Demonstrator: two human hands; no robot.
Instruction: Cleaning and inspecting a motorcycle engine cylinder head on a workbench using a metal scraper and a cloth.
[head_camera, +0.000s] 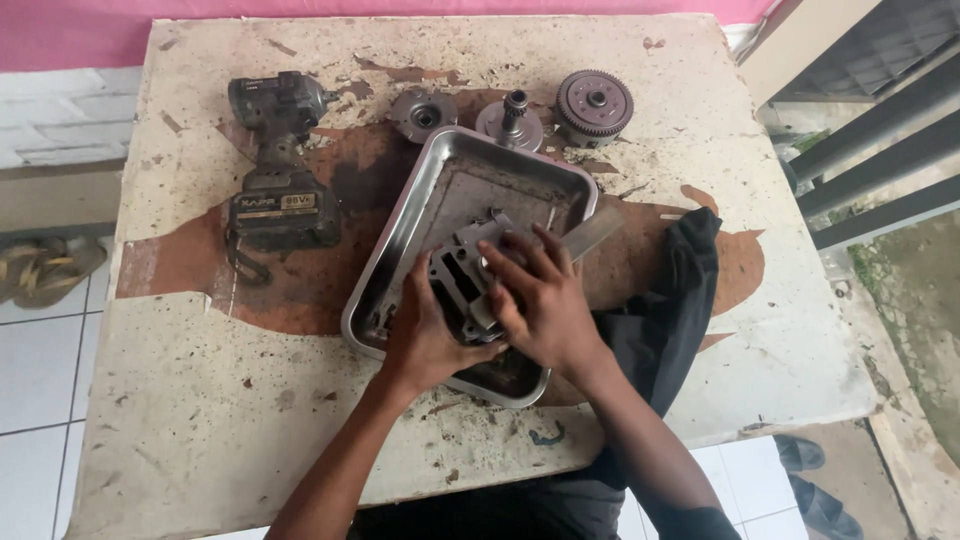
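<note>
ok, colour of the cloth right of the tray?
Black cloth, beside the metal tray; clearest in the head view.

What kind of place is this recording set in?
Probably an informal home or roadside engine repair spot: a worn, stained table, a cordless impact wrench, and a toothed clutch gear beside a metal tray.

- Tray (400, 215) sits mid-worktop (200, 420), the engine part (462, 285) in it.
- Cordless driver (280, 165) lies left of the tray.
- Three gear parts (594, 105) line the far edge.
- Cloth (665, 310) lies right of the tray.

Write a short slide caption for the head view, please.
Both hands, left hand and right hand, grip a metal engine part over a steel tray.
</note>
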